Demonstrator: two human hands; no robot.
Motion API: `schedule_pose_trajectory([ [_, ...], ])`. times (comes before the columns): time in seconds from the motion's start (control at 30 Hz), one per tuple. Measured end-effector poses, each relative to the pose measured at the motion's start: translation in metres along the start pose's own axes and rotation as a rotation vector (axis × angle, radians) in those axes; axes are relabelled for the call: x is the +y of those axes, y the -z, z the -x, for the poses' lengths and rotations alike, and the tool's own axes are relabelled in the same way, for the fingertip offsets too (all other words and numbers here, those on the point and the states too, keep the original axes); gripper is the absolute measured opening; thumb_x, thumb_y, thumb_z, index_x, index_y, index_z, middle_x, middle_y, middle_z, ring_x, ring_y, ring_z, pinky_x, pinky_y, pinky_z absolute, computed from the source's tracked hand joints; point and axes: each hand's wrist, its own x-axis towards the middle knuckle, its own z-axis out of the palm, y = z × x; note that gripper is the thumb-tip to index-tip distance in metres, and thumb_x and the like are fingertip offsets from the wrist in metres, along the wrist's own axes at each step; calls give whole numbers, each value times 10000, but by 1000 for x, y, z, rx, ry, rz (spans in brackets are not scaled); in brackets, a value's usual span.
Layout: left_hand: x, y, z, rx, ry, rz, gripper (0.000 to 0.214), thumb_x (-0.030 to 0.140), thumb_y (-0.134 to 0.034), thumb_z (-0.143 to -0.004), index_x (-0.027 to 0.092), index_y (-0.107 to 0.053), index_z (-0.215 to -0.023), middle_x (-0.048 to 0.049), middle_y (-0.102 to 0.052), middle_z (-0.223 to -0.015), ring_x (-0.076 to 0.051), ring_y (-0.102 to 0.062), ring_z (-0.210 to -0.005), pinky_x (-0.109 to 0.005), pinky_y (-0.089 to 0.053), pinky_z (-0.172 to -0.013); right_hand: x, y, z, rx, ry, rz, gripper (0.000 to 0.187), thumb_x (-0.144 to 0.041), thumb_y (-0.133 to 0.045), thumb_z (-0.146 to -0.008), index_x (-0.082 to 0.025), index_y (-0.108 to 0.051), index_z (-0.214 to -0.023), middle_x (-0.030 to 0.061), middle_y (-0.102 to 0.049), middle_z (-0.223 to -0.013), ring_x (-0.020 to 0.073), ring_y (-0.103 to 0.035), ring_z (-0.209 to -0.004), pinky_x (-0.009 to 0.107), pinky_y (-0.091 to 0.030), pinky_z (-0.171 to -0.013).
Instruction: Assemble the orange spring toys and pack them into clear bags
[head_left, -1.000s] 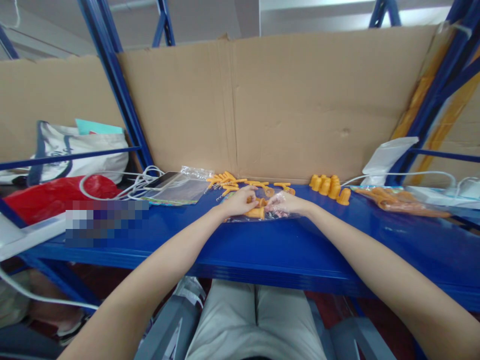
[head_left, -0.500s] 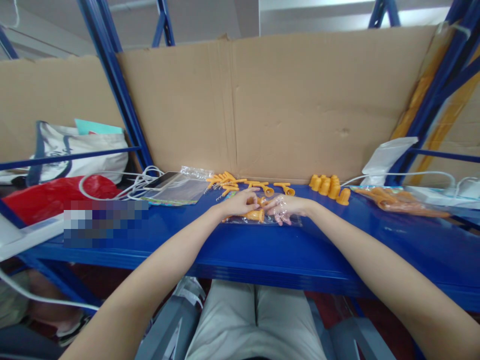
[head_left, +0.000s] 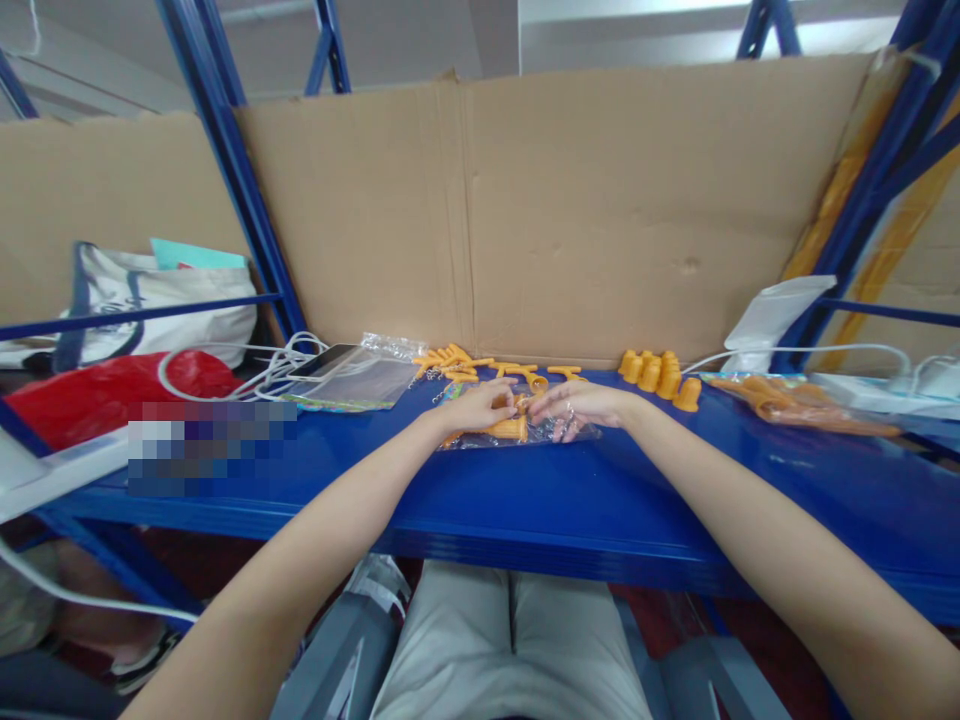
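Observation:
My left hand [head_left: 480,405] and my right hand [head_left: 581,404] meet over a clear plastic bag [head_left: 559,433] that lies on the blue shelf [head_left: 525,495]. Both hands are closed, their fingertips pinching together at the bag's far edge. Through the film I see small orange plastic parts, among them a cone-shaped piece [head_left: 510,429] just below my left fingers. What exactly sits between the fingertips is too small to make out.
Loose orange T-shaped parts [head_left: 454,362] lie behind my hands, with orange cones [head_left: 656,372] to the right. At left are flat clear bags [head_left: 352,380], white cables [head_left: 225,362] and a red bag [head_left: 112,392]. A filled bag [head_left: 795,402] lies at right, and a cardboard wall [head_left: 600,200] stands behind.
My right hand, earlier wrapped in the bag's film and then spread flat on it, now lies on top with its fingers curled toward my left hand. The left hand has barely moved.

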Motion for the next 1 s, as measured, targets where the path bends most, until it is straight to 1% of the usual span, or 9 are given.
schedule_pose_trajectory([
  [0.1, -1, 0, 0, -4, 7, 1, 142, 309, -516, -872, 185, -581, -852, -97, -463, -1430, -239, -411, -1327, -412, -294, -1105, 1, 1, 0, 77, -39, -38, 95, -167, -679, -764, -131, -644, -846, 53, -705, -808, 89, -622, -539, 210, -553, -529],
  [0.17, -1, 0, 0, -7, 9, 11, 141, 310, -520, -865, 184, -582, -854, -101, -461, -1431, -244, -416, -1322, -413, -299, -1103, 2, 2, -1, 160, -104, -42, 36, -149, -631, -800, -126, -611, -818, 34, -664, -657, 91, -593, -475, 202, -539, -481],
  [0.23, -1, 0, 0, -7, 9, 24, 141, 315, -528, -860, 185, -584, -856, -105, -460, -1432, -246, -423, -1317, -418, -305, -1098, 4, 4, -2, 200, -154, -55, 33, -151, -589, -832, -123, -591, -816, 25, -628, -580, 91, -566, -429, 192, -521, -440],
  [0.4, -2, -1, 1, -12, -23, 69, 176, 359, -540, -868, 190, -585, -850, -98, -463, -1430, -243, -416, -1322, -424, -308, -1094, 12, 10, -9, 122, -118, -156, 95, -202, -614, -834, -112, -607, -807, 20, -617, -580, 67, -524, -410, 152, -480, -392],
  [0.47, -1, -1, 1, -15, -28, 83, 207, 388, -546, -870, 186, -587, -846, -104, -456, -1435, -248, -426, -1314, -421, -310, -1093, 15, 11, -13, 143, -98, -210, 92, -199, -629, -820, -113, -607, -796, 6, -604, -567, 55, -502, -406, 140, -476, -398],
  [0.57, 4, 0, 2, -31, -46, 96, 229, 410, -548, -876, 188, -587, -840, -99, -451, -1439, -251, -417, -1322, -425, -304, -1097, 19, 11, -18, 195, -126, -261, 93, -188, -642, -801, -114, -601, -764, -6, -577, -538, 53, -499, -412, 133, -477, -415],
  [0.77, 17, 2, 4, -70, -82, 131, 175, 365, -577, -866, 196, -588, -819, -73, -460, -1437, -239, -359, -1366, -422, -287, -1113, 13, 8, -10, 106, -204, -119, 167, -244, -662, -798, -109, -608, -715, -9, -546, -483, 62, -498, -385, 144, -451, -375],
  [0.87, 17, 2, 5, -72, -69, 136, 176, 371, -590, -854, 197, -592, -831, -76, -437, -1454, -241, -342, -1376, -434, -272, -1120, 11, 7, -4, 61, -169, -32, 198, -285, -698, -773, -107, -627, -721, -6, -567, -494, 50, -486, -375, 128, -419, -344],
  [1.0, 14, 2, 4, -40, -71, 126, 184, 381, -604, -838, 197, -587, -830, -91, -452, -1441, -238, -343, -1375, -437, -267, -1119, 13, 7, -4, 22, -97, 5, 217, -289, -754, -715, -123, -641, -800, -26, -588, -522, 30, -453, -347, 118, -379, -314],
])
